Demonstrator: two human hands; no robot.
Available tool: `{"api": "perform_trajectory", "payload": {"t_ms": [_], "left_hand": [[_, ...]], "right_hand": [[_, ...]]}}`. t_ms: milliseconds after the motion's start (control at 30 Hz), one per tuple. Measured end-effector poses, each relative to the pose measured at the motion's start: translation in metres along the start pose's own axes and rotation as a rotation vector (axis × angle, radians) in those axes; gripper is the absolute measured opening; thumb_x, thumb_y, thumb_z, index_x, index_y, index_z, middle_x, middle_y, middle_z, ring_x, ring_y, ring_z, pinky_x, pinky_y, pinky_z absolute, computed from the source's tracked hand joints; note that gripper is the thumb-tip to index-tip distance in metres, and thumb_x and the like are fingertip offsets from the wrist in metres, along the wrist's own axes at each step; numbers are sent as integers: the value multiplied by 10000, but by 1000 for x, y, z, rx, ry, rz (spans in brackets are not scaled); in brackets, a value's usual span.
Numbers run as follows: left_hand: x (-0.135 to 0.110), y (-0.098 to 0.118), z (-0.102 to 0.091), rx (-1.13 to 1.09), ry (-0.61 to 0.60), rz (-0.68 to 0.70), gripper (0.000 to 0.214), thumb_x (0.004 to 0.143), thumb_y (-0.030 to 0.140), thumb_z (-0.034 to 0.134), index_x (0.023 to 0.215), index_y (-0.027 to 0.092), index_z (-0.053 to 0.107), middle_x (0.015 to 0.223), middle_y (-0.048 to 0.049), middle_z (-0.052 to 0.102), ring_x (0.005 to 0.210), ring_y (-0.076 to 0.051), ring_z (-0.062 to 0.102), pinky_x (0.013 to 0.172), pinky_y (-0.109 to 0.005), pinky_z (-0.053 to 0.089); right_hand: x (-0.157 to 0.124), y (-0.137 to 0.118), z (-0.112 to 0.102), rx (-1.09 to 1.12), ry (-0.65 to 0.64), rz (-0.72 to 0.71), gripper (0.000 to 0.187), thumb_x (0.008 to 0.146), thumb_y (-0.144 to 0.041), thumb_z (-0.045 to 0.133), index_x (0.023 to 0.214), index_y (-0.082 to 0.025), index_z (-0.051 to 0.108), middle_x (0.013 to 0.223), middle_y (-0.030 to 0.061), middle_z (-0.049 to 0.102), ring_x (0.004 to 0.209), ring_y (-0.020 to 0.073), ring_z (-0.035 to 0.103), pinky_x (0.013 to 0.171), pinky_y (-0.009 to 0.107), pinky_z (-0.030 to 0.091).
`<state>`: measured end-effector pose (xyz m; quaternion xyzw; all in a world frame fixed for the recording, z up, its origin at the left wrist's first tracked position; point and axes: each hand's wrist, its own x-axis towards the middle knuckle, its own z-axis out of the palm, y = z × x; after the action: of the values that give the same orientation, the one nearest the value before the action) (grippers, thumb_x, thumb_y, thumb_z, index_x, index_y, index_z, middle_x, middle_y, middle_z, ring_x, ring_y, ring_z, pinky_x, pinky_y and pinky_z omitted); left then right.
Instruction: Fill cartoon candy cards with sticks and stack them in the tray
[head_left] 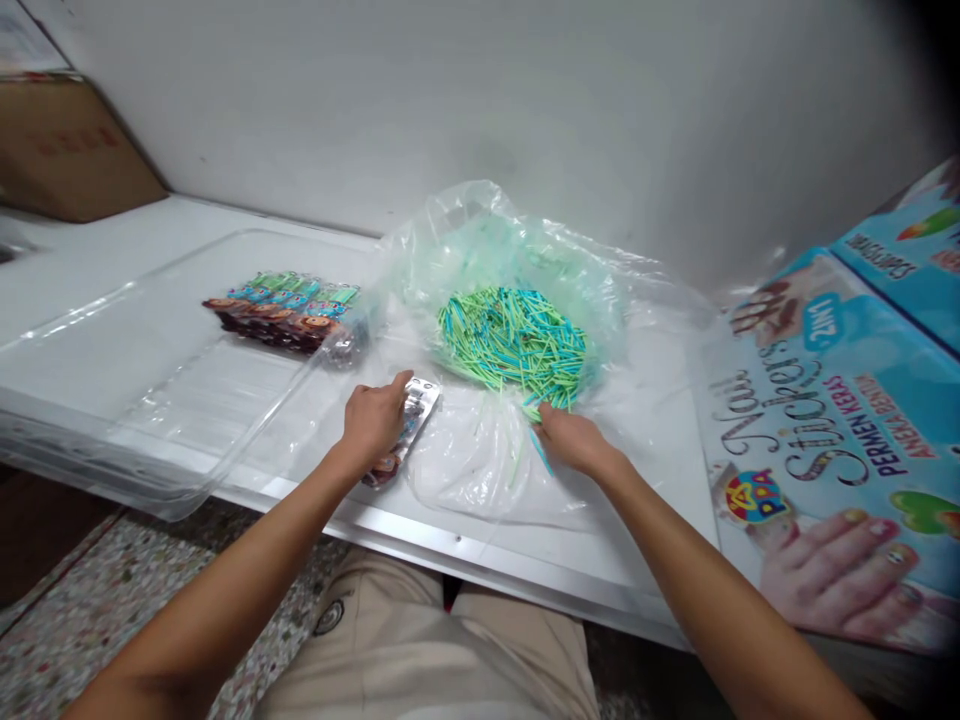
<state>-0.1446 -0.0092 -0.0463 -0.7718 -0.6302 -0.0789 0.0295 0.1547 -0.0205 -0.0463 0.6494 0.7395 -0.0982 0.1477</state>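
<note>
My left hand (375, 425) is closed on a small shiny packet (415, 405), which has a silver top and a printed lower part. My right hand (571, 438) is at the near edge of a pile of thin green and blue sticks (514, 340), fingers pinched on a few of them. The fingertips are partly hidden among the sticks. The pile lies in an opened clear plastic bag (465, 235), whose near flap spreads over the table between my hands. A few loose sticks lie on that flap.
To the left, a clear plastic tray (187, 400) holds a stack of similar packets (289, 310). A printed blue carton (847, 430) stands at the right. A brown cardboard box (75, 150) sits far left on the white table (660, 360), against a pale wall.
</note>
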Motion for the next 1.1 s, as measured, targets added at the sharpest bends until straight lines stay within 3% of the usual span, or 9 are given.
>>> {"api": "perform_trajectory", "payload": {"t_ms": [133, 233, 400, 533, 633, 700, 800, 933, 1100], "left_hand": [[2, -4, -2, 28, 49, 63, 303, 888, 244, 407, 1028, 185, 670, 1033, -143, 667, 953, -279, 593, 769, -373, 378], [4, -7, -4, 38, 55, 90, 296, 887, 281, 419, 912, 172, 693, 1028, -153, 659, 972, -289, 581, 795, -392, 366], [8, -9, 1, 2, -3, 81, 323, 900, 249, 373, 965, 163, 678, 785, -136, 698, 796, -270, 620, 795, -404, 349], [8, -9, 3, 28, 65, 122, 341, 899, 249, 393, 1071, 213, 686, 1097, -133, 686, 969, -295, 592, 830, -421, 337], [6, -10, -2, -5, 175, 108, 391, 912, 272, 391, 1229, 234, 618, 1319, -139, 567, 1054, -314, 556, 877, -452, 326], [6, -10, -8, -46, 246, 120, 386, 915, 283, 398, 1230, 246, 619, 1364, -141, 526, 1086, -320, 537, 902, -470, 319], [7, -10, -16, -127, 336, 136, 318, 907, 279, 432, 1101, 245, 682, 1292, -113, 591, 1086, -293, 546, 931, -463, 324], [8, -6, -25, -394, 431, 106, 238, 890, 287, 485, 869, 209, 709, 1001, -66, 725, 945, -226, 625, 970, -426, 339], [4, -4, -42, -979, 492, -163, 168, 769, 335, 644, 737, 170, 631, 813, -34, 712, 840, -200, 663, 851, -339, 468]], "right_hand": [[-2, -3, -9, -35, 9, -37, 279, 954, -306, 380, 1105, -130, 535, 1095, 188, 644, 981, 280, 621, 752, 325, 396], [-14, -2, -15, -35, 33, -44, 301, 974, -294, 326, 1106, -119, 532, 1148, 207, 608, 1033, 278, 598, 791, 329, 387], [-26, -12, 3, 5, -37, -11, 296, 969, -312, 335, 1111, -120, 510, 1012, 173, 679, 898, 272, 657, 688, 311, 395], [-27, -15, 15, 45, -73, 13, 260, 938, -276, 385, 1087, -110, 518, 992, 189, 693, 894, 288, 666, 674, 314, 396], [-29, -9, 8, 78, -77, 45, 249, 923, -249, 383, 1050, -101, 538, 970, 207, 695, 877, 298, 668, 673, 322, 397], [-31, -8, 0, 111, -52, 67, 282, 930, -220, 341, 1101, -74, 511, 975, 219, 690, 899, 296, 663, 687, 324, 399], [-34, -20, -3, 169, -10, 49, 313, 956, -216, 286, 1152, -78, 487, 1051, 203, 677, 982, 255, 639, 729, 295, 399], [-30, -47, 11, 199, -38, 76, 367, 943, -394, 368, 1016, -107, 584, 996, 194, 693, 909, 281, 651, 671, 302, 395], [-28, -46, 18, 232, -69, 79, 255, 885, -333, 458, 885, -139, 623, 954, 165, 704, 851, 258, 654, 614, 281, 369]]}}
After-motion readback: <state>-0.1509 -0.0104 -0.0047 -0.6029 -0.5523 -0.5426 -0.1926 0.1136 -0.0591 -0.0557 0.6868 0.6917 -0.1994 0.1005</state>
